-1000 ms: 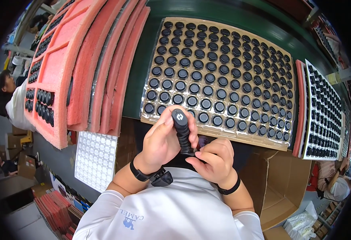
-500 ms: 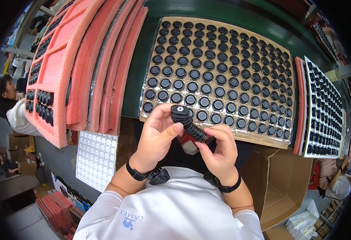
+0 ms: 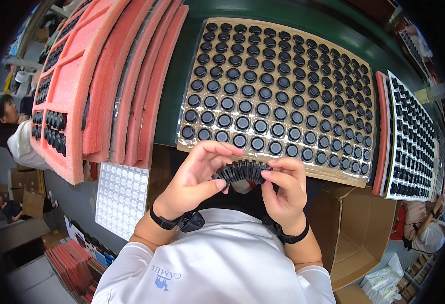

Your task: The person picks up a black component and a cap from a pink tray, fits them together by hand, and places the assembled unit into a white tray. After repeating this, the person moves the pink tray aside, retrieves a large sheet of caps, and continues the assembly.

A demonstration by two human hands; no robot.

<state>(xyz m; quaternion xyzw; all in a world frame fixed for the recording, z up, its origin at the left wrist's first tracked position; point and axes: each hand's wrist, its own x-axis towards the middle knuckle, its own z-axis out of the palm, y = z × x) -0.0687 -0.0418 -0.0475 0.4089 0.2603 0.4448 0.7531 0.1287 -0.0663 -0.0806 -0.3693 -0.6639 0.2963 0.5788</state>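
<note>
Between my two hands, a row of thin black round caps (image 3: 241, 171) is pressed face to face and arches upward in the middle. My left hand (image 3: 192, 175) grips its left end, with the thumb in front and the fingers curled behind. At the other end, my right hand (image 3: 285, 185) pinches the row between thumb and fingertips. Just beyond my hands lies a wide brown tray (image 3: 329, 175) with a clear plastic insert, filled with rows of black round caps (image 3: 265, 93). The row's underside is partly hidden by my fingers.
Pink foam trays (image 3: 98, 101) stand stacked at the left, above a white pocketed tray (image 3: 122, 200). On the right, a white tray of black parts (image 3: 410, 137) leans by more foam. An open cardboard box (image 3: 359, 238) sits below the green table (image 3: 174, 121). Another person (image 3: 17, 131) is at far left.
The row of caps has turned from a slanted stack, with a marked top face showing, to a level arch seen from its edges. My left fingers have opened out somewhat above it.
</note>
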